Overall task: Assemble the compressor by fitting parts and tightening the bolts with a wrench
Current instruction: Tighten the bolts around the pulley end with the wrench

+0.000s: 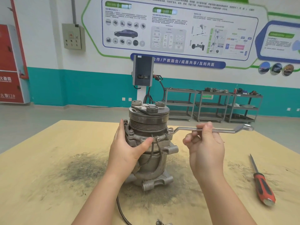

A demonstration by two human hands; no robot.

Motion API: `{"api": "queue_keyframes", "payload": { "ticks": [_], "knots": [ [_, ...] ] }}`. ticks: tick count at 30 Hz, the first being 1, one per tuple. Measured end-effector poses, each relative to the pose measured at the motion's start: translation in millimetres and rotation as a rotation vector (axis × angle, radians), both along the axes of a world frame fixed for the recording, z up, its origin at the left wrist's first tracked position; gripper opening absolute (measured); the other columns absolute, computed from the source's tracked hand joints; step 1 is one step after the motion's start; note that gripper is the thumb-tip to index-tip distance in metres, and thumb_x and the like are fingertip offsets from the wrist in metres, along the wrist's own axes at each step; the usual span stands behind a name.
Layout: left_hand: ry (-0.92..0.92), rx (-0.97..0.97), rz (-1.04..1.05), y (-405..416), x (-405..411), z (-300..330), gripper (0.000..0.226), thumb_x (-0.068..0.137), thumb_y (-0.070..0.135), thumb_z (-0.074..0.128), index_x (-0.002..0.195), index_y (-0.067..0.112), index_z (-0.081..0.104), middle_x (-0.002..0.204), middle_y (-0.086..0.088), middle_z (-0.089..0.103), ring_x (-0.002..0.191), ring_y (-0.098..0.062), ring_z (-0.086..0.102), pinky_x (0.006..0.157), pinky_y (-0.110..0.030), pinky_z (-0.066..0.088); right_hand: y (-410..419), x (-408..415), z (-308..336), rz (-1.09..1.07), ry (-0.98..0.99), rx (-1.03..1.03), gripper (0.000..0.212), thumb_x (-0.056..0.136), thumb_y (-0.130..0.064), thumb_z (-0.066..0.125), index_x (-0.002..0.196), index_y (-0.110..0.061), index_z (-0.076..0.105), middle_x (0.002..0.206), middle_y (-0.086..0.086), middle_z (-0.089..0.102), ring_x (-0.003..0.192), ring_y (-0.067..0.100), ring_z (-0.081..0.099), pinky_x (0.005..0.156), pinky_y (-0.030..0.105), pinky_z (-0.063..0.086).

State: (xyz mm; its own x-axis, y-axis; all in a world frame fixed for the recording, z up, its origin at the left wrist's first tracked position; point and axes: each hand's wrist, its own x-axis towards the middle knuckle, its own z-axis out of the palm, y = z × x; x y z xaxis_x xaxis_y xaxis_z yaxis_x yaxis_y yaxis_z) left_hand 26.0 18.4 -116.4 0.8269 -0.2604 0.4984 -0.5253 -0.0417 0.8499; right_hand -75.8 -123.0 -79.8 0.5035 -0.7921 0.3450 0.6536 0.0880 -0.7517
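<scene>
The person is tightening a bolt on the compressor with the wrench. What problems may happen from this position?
1. The right hand holds the long silver offset wrench only lightly at mid-shaft, so its ring end may slip off the bolt.
2. The grey metal compressor stands upright on the stained wooden table, steadied only by the left hand; a hard pull might tip it.
3. The left thumb lies near the flange bolts and could be pinched.
</scene>
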Motion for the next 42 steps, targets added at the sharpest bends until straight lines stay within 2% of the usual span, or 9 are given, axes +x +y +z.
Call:
{"api": "queue_keyframes", "payload": {
  "ticks": [8, 11, 17, 22, 24, 27, 32, 37, 42],
  "knots": [
    [0.001, 0.000, 0.001, -0.1, -1.6, 0.3, 0.127, 0.051, 0.080, 0.064, 0.155, 0.029, 0.013, 0.154, 0.015, 0.034, 0.139, -0.004, 0.034, 0.115, -0.033, 0.031, -25.2, 0.5, -1.0, 0.228, 0.112, 0.062, 0.031, 0.104, -0.029, 0.038, 0.088, -0.010, 0.057, 0.057, -0.003, 0.057, 0.049, 0.010, 0.052, 0.056, 0.026, 0.044],
    [0.008, 0.000, 0.000, -0.1, -1.3, 0.4, 0.128, 0.050, 0.080, 0.064, 0.156, 0.029, 0.012, 0.155, 0.013, 0.033, 0.140, -0.006, 0.034, 0.116, -0.039, 0.032, -19.6, 2.2, -4.8, 0.129, 0.102, -0.019, 0.033, 0.105, -0.031, 0.036, 0.088, -0.013, 0.057, 0.057, -0.007, 0.057, 0.052, 0.008, 0.052, 0.060, 0.027, 0.043],
    [0.010, -0.012, -0.001, -0.4, -0.4, 0.2, 0.128, 0.050, 0.079, 0.065, 0.156, 0.029, 0.012, 0.154, 0.012, 0.035, 0.140, -0.008, 0.035, 0.116, -0.042, 0.033, 23.3, 0.9, -17.6, -0.343, -0.038, -0.713, 0.019, 0.099, -0.034, 0.043, 0.083, -0.039, 0.051, 0.065, -0.015, 0.054, 0.057, 0.000, 0.050, 0.057, 0.009, 0.038],
    [0.056, -0.050, -0.054, -0.8, 1.0, 0.3, 0.122, 0.050, 0.072, 0.075, 0.153, 0.037, 0.019, 0.144, 0.008, 0.049, 0.131, -0.016, 0.049, 0.108, -0.047, 0.042, 33.3, 4.3, -25.0, -0.496, 0.072, -1.226, 0.012, 0.085, 0.001, 0.066, 0.086, -0.010, 0.065, 0.076, -0.003, 0.056, 0.063, 0.012, 0.051, 0.053, 0.028, 0.044],
    [0.046, -0.048, -0.044, -0.9, 0.5, 0.3, 0.123, 0.050, 0.074, 0.073, 0.153, 0.037, 0.017, 0.147, 0.010, 0.045, 0.134, -0.013, 0.045, 0.110, -0.046, 0.040, 31.2, 0.6, -19.1, -0.431, 0.096, -1.127, 0.008, 0.092, -0.012, 0.057, 0.086, -0.017, 0.061, 0.075, -0.010, 0.056, 0.065, 0.009, 0.052, 0.056, 0.026, 0.044],
    [0.014, -0.015, -0.015, -0.6, -0.2, 0.5, 0.127, 0.051, 0.080, 0.066, 0.155, 0.031, 0.013, 0.153, 0.013, 0.037, 0.139, -0.008, 0.037, 0.114, -0.044, 0.036, 21.0, -7.3, -7.6, -0.271, 0.020, -0.710, 0.025, 0.100, -0.034, 0.039, 0.082, -0.028, 0.054, 0.058, -0.003, 0.051, 0.053, 0.006, 0.050, 0.051, 0.018, 0.042],
    [0.008, -0.005, -0.010, -0.5, -0.4, 0.6, 0.128, 0.051, 0.081, 0.065, 0.156, 0.030, 0.013, 0.154, 0.013, 0.035, 0.140, -0.008, 0.035, 0.115, -0.044, 0.034, -6.7, -6.6, 2.5, 0.087, -0.069, -0.028, 0.031, 0.103, -0.015, 0.038, 0.077, -0.012, 0.054, 0.050, -0.001, 0.047, 0.045, 0.016, 0.047, 0.051, 0.026, 0.042],
    [0.002, -0.006, -0.015, -0.2, -1.2, 1.0, 0.125, 0.052, 0.080, 0.065, 0.155, 0.029, 0.015, 0.152, 0.012, 0.038, 0.139, -0.009, 0.036, 0.114, -0.045, 0.035, -21.3, 0.9, -0.8, 0.311, -0.056, 0.174, 0.028, 0.099, -0.012, 0.039, 0.074, -0.011, 0.052, 0.054, 0.002, 0.042, 0.046, 0.017, 0.042, 0.047, 0.026, 0.038],
    [0.001, -0.007, -0.016, 0.3, -1.4, 0.7, 0.125, 0.052, 0.080, 0.065, 0.155, 0.029, 0.016, 0.152, 0.013, 0.038, 0.139, -0.009, 0.037, 0.114, -0.044, 0.035, -30.6, 6.7, 3.7, 0.347, 0.049, 0.154, 0.026, 0.099, -0.013, 0.039, 0.075, -0.011, 0.051, 0.058, 0.004, 0.043, 0.046, 0.016, 0.040, 0.051, 0.027, 0.034]
  ]
}}
